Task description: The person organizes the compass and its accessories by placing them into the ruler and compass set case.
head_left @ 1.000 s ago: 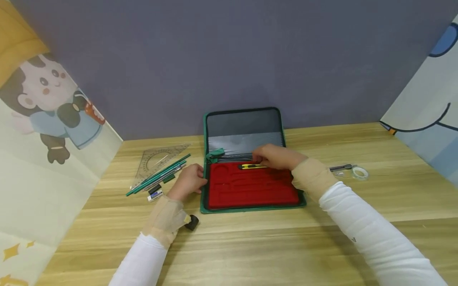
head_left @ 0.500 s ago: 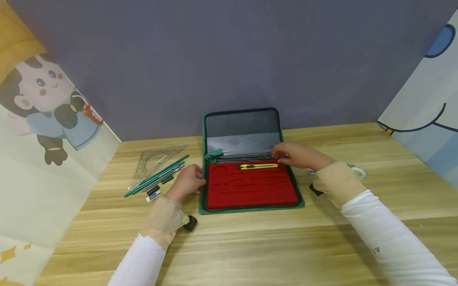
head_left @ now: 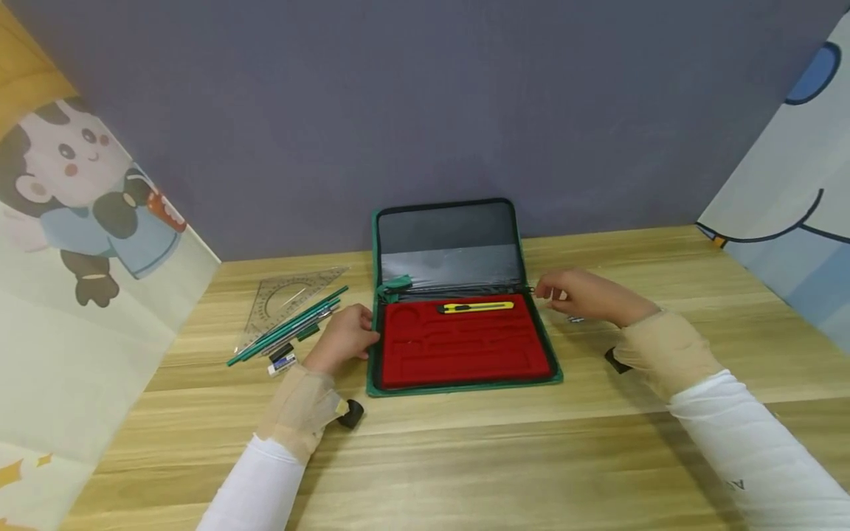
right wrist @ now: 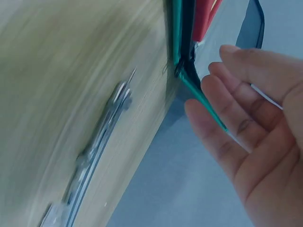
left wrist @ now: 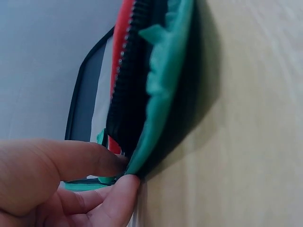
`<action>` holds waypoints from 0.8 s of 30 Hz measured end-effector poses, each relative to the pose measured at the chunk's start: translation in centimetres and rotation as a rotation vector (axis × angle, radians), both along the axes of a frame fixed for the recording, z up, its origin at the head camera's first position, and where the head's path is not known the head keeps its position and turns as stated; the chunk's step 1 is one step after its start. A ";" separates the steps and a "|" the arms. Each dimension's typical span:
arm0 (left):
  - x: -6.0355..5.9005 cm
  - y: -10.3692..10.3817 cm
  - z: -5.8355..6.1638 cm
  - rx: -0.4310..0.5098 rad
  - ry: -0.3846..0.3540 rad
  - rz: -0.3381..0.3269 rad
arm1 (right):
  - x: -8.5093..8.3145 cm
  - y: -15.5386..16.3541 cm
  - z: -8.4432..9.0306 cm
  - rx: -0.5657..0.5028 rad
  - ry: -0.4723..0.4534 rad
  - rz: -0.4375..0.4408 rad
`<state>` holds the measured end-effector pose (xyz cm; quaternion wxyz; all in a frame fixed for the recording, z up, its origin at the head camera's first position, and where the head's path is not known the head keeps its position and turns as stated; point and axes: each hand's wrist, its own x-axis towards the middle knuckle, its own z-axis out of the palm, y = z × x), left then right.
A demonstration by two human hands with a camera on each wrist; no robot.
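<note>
— Where is your left hand?

— My left hand (head_left: 345, 341) sits at the left edge of the open green zip case with the red moulded lining (head_left: 465, 369), which lies flat on the pale wooden table (head_left: 465, 457) in front of me. In the left wrist view my thumb and a curled finger pinch the case's green fabric edge (left wrist: 163, 94) right by the black zipper teeth, so that hand is grasping the case.

— And the right one?

— My right hand (head_left: 587, 295) is just beside the case's right edge, level with the hinge. The right wrist view shows the fingers (right wrist: 236, 104) spread and relaxed, holding nothing; the grip is released. A slim metal drawing compass (right wrist: 97, 146) lies on the wood close under that hand, blurred in that view, and I'm not touching it.

— What's in the case?

— One yellow utility knife with a black tip (head_left: 475, 307), lying crosswise in the top slot of the red lining, apart from both hands. The lid with its grey pocket (head_left: 446, 243) leans back against the grey wall.

— Anything on the left?

— A clear plastic set square (head_left: 288, 299), a bundle of green pencils (head_left: 285, 327) lying slantwise across it, and a small white eraser (head_left: 282, 362) just left of my left hand.
</note>
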<state>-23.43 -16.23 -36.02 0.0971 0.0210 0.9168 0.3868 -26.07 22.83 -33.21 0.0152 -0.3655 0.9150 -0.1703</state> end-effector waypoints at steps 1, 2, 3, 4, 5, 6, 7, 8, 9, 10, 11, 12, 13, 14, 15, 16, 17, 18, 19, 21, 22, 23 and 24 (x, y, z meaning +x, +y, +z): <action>0.0 0.0 0.0 -0.001 -0.002 0.000 | 0.1 0.3 0.0 -0.004 -0.003 -0.002; 0.0 0.0 0.0 -0.002 -0.005 0.000 | 0.2 0.5 0.0 -0.007 -0.009 -0.007; 0.0 0.0 0.0 -0.004 -0.007 -0.001 | 0.3 0.8 0.0 -0.008 -0.017 -0.011; 0.0 0.0 0.1 -0.003 -0.012 0.001 | 0.4 1.1 0.0 -0.008 -0.025 -0.019; 0.0 0.0 0.1 -0.003 -0.013 -0.001 | 0.5 1.4 -0.1 -0.008 -0.030 -0.026; 0.0 0.0 0.0 -0.003 -0.016 0.000 | 0.6 1.7 -0.1 -0.008 -0.032 -0.032; 0.0 0.0 0.0 0.000 -0.016 -0.001 | 0.7 2.0 -0.2 -0.002 -0.027 -0.037; 0.0 -0.1 0.0 0.004 -0.017 0.001 | 0.8 2.3 -0.2 0.004 -0.023 -0.044; 0.0 -0.1 0.0 0.008 -0.017 0.001 | 0.9 2.6 -0.2 0.008 -0.021 -0.053; 0.0 -0.1 0.0 0.010 -0.015 0.001 | 1.0 2.8 -0.2 0.014 -0.017 -0.063; 0.0 -0.1 0.0 0.010 -0.010 -0.002 | 1.0 3.1 -0.3 0.020 -0.014 -0.072; 0.0 -0.1 0.0 0.011 -0.010 0.001 | 1.1 3.4 -0.3 0.026 -0.017 -0.087; 0.0 -0.1 0.0 0.012 -0.008 0.002 | 1.1 3.6 -0.3 0.031 -0.020 -0.103; 0.0 -0.2 0.0 0.012 -0.009 0.004 | 1.1 3.9 -0.4 0.036 -0.025 -0.119; 0.0 -0.2 0.0 0.011 -0.008 0.004 | 1.2 4.1 -0.4 0.040 -0.032 -0.139; 0.0 -0.2 0.0 0.010 -0.009 0.004 | 1.2 4.4 -0.5 0.050 -0.038 -0.160; 0.0 -0.2 0.0 0.009 -0.011 0.004 | 1.2 4.6 -0.5 0.057 -0.047 -0.182; 0.0 -0.2 0.0 0.010 -0.014 0.004 | 1.3 4.8 -0.6 0.063 -0.055 -0.207; 0.0 -0.1 0.0 0.009 -0.016 0.005 | 1.3 5.0 -0.6 0.068 -0.060 -0.227; 0.0 -0.1 0.1 0.005 -0.018 0.004 | 1.5 5.3 -0.6 0.075 -0.083 -0.275; 0.0 -0.1 0.1 0.004 -0.018 0.004 | 1.6 5.5 -0.6 0.079 -0.091 -0.299; -0.1 0.0 0.1 0.003 -0.017 0.003 | 1.7 5.6 -0.6 0.078 -0.101 -0.325; -0.1 0.0 0.1 0.002 -0.018 0.005 | 1.8 5.8 -0.6 0.079 -0.112 -0.351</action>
